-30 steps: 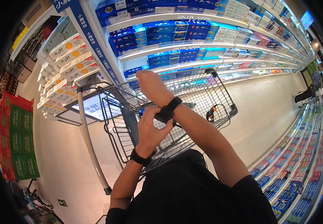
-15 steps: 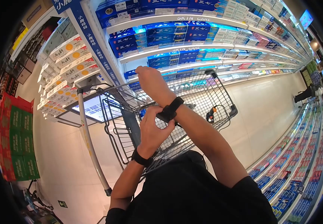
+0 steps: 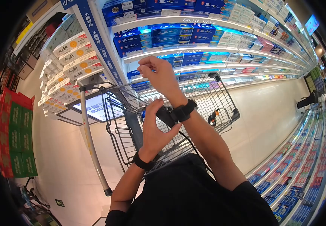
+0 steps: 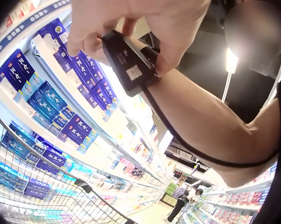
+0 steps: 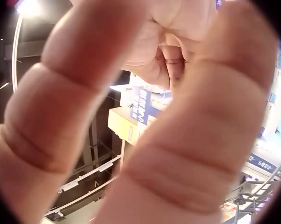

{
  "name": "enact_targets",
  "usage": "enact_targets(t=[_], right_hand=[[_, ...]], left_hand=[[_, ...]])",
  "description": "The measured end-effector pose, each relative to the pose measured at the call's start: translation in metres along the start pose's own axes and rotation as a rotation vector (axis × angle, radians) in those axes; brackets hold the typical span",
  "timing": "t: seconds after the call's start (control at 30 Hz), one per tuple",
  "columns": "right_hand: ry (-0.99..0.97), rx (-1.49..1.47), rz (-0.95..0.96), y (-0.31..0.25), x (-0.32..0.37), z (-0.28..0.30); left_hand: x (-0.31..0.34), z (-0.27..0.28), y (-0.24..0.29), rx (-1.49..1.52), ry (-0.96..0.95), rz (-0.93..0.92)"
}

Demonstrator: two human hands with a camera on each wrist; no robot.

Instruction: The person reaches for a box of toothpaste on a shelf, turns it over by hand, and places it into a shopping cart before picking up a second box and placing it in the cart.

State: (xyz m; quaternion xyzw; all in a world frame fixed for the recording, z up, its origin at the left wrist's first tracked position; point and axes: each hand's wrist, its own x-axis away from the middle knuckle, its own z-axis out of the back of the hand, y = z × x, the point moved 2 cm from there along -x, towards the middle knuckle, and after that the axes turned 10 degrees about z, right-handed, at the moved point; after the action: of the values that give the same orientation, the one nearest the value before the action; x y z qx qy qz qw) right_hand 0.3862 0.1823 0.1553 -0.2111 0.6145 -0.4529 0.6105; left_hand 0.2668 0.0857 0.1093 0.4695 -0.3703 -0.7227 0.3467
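My left hand [image 3: 153, 132] holds the black wrist camera [image 3: 165, 116] strapped on my right wrist, thumb on one side and fingers on the other. The left wrist view shows the camera as a dark box [image 4: 129, 63] with a small square code label and a cable running along the forearm. Beyond it, my right hand [image 3: 160, 75] is raised over the shopping cart with loosely curled fingers and nothing in them. Fingers of the left hand [image 5: 191, 135] loom large before the lens in the right wrist view.
A wire shopping cart [image 3: 204, 101] stands under my hands, with an orange-and-black item [image 3: 213, 117] inside. Shelves with blue boxes [image 3: 170, 35] rise ahead. White boxes [image 3: 72, 56] are stacked at left, red-and-green cartons [image 3: 20, 135] further left. Another shelf [image 3: 302, 177] runs along the right.
The right wrist has turned and shifted slightly right, its fingers now more visible and looser. The left thumb and fingers have spread wider around the wrist camera, and its cable now shows.
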Motion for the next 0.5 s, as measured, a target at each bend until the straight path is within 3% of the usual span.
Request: enact_targets(t=[0.1,0.2,0.3,0.4,0.5], right_hand=[[-0.034,-0.076,0.008,-0.020,0.002,0.001],[-0.124,0.018,0.060,-0.044,0.004,0.003],[-0.180,0.042,0.045,-0.055,0.009,0.002],[-0.153,0.137,0.180,-0.047,0.011,-0.004],[-0.170,0.158,0.158,-0.054,0.013,-0.005]], left_hand=[[0.007,-0.005,0.001,0.275,-0.087,0.159],[0.010,-0.003,0.010,0.323,-0.183,0.207],[0.010,-0.001,0.010,0.290,-0.213,0.142],[0.009,-0.004,0.011,0.372,-0.148,0.149],[0.016,-0.006,0.001,0.398,-0.173,0.232]])
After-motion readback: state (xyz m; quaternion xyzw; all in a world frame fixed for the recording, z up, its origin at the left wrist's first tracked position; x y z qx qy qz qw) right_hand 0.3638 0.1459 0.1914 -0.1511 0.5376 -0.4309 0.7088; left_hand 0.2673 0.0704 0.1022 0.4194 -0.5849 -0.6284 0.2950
